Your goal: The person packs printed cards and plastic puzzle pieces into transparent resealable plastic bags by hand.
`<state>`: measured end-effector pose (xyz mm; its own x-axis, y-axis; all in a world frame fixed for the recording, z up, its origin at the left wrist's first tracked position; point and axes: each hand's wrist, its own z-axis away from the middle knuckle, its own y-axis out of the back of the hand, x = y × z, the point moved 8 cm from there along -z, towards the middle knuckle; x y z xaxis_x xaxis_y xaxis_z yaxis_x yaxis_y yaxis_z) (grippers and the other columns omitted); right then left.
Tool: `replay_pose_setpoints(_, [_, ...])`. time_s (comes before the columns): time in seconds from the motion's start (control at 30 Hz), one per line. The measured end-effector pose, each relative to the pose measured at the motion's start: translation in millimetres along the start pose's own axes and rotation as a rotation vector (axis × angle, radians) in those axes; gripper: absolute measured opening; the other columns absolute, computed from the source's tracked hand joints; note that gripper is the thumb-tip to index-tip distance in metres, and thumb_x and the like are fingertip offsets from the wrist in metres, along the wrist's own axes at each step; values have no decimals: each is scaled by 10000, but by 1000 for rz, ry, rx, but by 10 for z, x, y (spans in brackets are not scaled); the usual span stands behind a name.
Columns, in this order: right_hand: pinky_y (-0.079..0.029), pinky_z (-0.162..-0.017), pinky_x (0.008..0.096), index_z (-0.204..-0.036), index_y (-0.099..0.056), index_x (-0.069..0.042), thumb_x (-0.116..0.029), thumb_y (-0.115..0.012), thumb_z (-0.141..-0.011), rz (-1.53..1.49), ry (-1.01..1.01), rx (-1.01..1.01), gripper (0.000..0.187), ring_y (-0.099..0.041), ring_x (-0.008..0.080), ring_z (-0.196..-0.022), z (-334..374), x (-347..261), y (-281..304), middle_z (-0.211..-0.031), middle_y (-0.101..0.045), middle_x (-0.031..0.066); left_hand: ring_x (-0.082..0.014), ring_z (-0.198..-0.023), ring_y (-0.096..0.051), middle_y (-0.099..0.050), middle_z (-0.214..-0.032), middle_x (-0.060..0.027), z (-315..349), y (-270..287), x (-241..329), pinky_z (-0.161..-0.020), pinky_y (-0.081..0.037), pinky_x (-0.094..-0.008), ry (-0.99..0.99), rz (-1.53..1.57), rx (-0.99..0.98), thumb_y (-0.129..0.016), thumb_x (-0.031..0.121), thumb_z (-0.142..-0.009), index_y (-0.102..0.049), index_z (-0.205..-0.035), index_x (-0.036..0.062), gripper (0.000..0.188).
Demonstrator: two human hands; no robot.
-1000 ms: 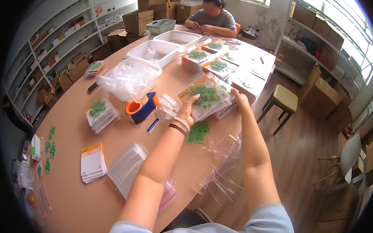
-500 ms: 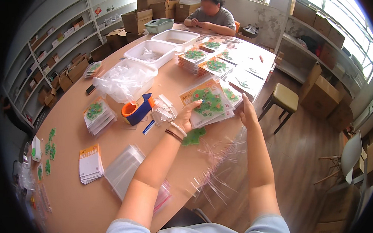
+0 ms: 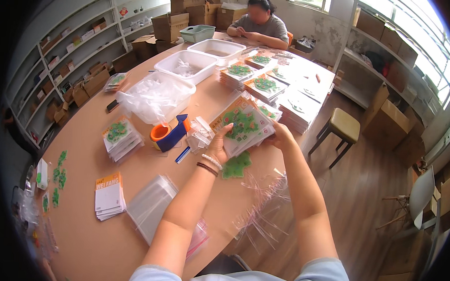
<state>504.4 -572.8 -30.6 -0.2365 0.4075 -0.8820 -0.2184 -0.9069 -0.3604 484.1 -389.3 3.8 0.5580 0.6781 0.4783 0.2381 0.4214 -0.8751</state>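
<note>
Between my two hands is a stack of cards (image 3: 246, 125) in clear sleeves, each with a green map shape and an orange heading. My left hand (image 3: 219, 144) grips its left side, thumb on the top card. The fingers of my right hand (image 3: 281, 136) close on the right edge, partly hidden by the stack. Under the stack, a green map-shaped cutout (image 3: 236, 166) lies on the table. Left of my left hand are small white pieces (image 3: 200, 133), a blue-and-orange tape dispenser (image 3: 169, 133) and a blue-and-white strip (image 3: 182, 154).
Piles of sleeved cards (image 3: 265, 86) fill the far right of the table. White tubs (image 3: 185, 67) stand farther left, one heaped with clear plastic. Clear bags (image 3: 152, 207) and thin plastic strips (image 3: 262, 197) lie near me. Across the table sits a person (image 3: 262, 26); a stool (image 3: 337, 126) stands right.
My right hand has moved left and slightly down along the stack's edge. The stack has come closer to me and tilted a little. My left hand has kept its grip.
</note>
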Motion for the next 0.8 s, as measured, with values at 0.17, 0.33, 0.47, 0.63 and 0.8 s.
replay_pose_setpoints(0.17, [-413, -911, 610, -1262, -501, -30, -377, -527, -933, -88, -16, -11, 479, -549, 297, -1125, -170, -58, -311, -1272, -532, 146, -305, -1067, -588, -593, -1167, -114, -63, 92, 227, -921, -503, -478, -50, -13, 81, -720, 195, -796, -503, -1214, 83, 484])
replay_pose_setpoints(0.33, [-455, -927, 527, -1268, -476, -53, -301, -425, -986, -423, 44, -28, 379, -555, 314, -1109, -654, 116, -813, -1251, -540, 155, -288, -1082, -568, -581, -1180, -85, 144, 340, 618, -924, -486, -444, -182, -9, 167, -713, 210, -801, -503, -1209, 97, 473])
replay_pose_setpoints(0.47, [-506, -855, 467, -1206, -513, 0, -339, -449, -975, 172, -2, 140, 415, -624, 335, -953, -1461, 66, -535, -1088, -616, 171, -245, -1100, -558, -593, -1168, -59, 420, 29, 670, -967, -457, -426, -173, -142, 117, -716, 211, -804, -506, -1233, 100, 491])
replay_pose_setpoints(0.63, [-466, -913, 466, -1294, -393, 35, -380, -518, -922, -57, 13, 121, 571, -532, 354, -1121, -1841, 57, -1035, -1282, -478, 207, -242, -1104, -562, -578, -1216, -68, 1295, -148, 881, -978, -452, -425, -191, -176, 164, -682, 172, -832, -472, -1288, 102, 507])
replay_pose_setpoints(0.8, [-449, -931, 460, -1340, -313, 55, -383, -528, -902, -37, 52, 257, 656, -485, 358, -1171, -1823, -142, -1317, -1336, -411, 210, -247, -1131, -546, -566, -1226, -71, 2056, -149, 975, -987, -448, -435, -138, -149, 253, -673, 139, -832, -452, -1301, 100, 520])
